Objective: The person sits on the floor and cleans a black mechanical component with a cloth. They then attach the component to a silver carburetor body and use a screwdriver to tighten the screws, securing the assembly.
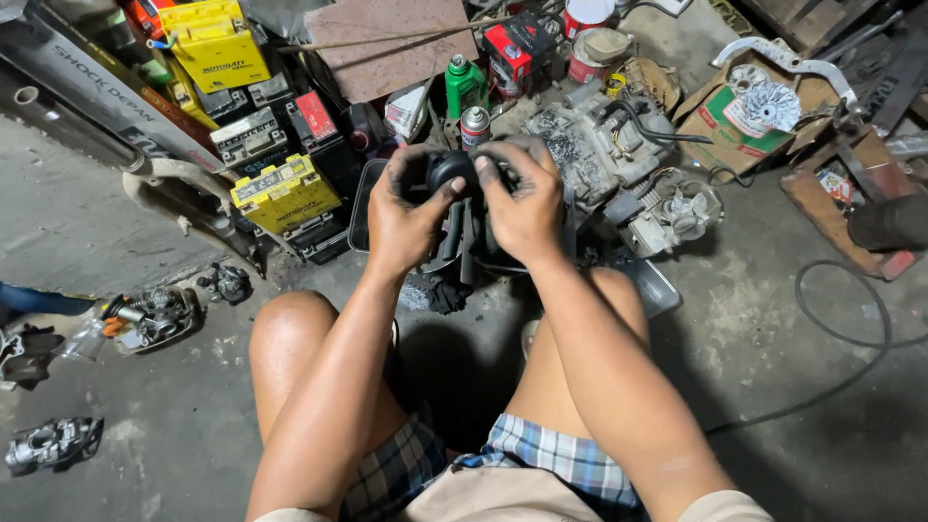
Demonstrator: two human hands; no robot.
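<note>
— What did the hands hold?

— The left hand [401, 208] and right hand [527, 203] both gripped a round black part [450, 170], thumbs pressed on it, above a metal tray [650, 282] on the concrete floor [764, 348].

— And around them?

— An engine block [590, 145] just beyond the tray, yellow batteries [282, 191] to the left.

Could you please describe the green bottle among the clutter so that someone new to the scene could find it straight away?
Start from the two hands holding a dark round part over the metal tray on the concrete floor. Just beyond the fingertips stands a small silver spray can with a red band. The green bottle stands right behind that can, the only bright green upright container there.
</note>
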